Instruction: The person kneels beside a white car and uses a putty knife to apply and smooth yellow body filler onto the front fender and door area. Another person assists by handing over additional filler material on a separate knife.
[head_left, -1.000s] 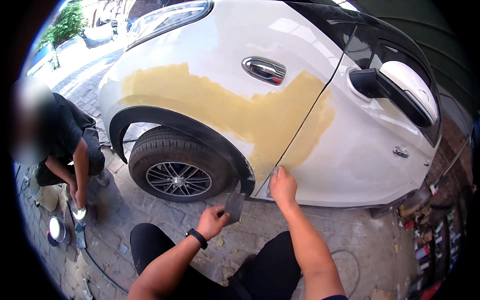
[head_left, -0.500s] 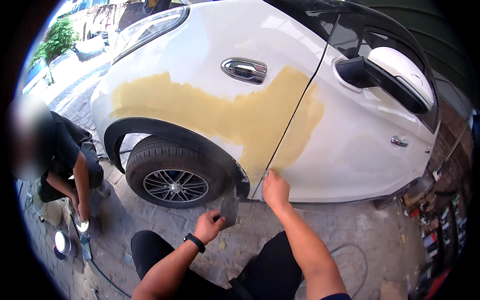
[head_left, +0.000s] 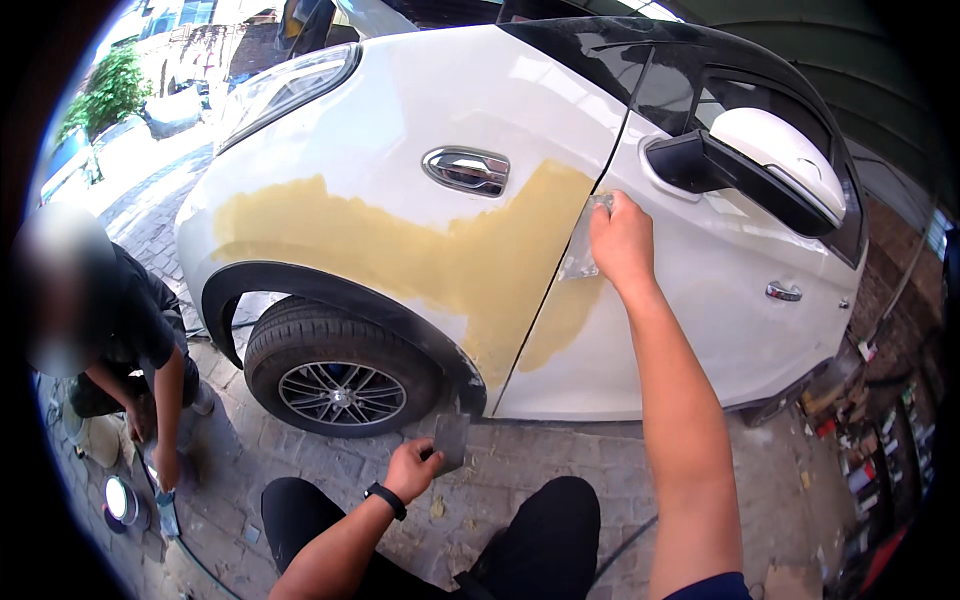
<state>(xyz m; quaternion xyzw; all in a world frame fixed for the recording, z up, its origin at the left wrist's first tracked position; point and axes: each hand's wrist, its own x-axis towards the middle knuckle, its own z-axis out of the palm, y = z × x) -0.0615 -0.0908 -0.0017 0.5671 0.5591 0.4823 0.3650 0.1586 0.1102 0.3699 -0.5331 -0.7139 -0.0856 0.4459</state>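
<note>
In my right hand (head_left: 623, 240) is a flat grey putty spreader (head_left: 579, 250), gripped at its upper end. Its blade lies against the front edge of the white car door (head_left: 680, 330), beside the gap to the fender and over the yellow putty patch (head_left: 470, 255). That patch runs from above the wheel arch across the gap onto the door. My left hand (head_left: 411, 470) is closed on a dark flat putty plate (head_left: 451, 441), held low in front of the sill, just right of the front wheel (head_left: 342, 385).
At the left a person (head_left: 140, 330) crouches, one hand down by a tool on a cord (head_left: 167, 515). A can with a white top (head_left: 122, 498) stands near them. The side mirror (head_left: 775, 165) juts out right of my right hand. Clutter (head_left: 880, 450) lies along the far right.
My right hand has gone up the door gap from the sill to near the top of the putty. My left hand stays low with the plate. The crouching person's hand has reached lower.
</note>
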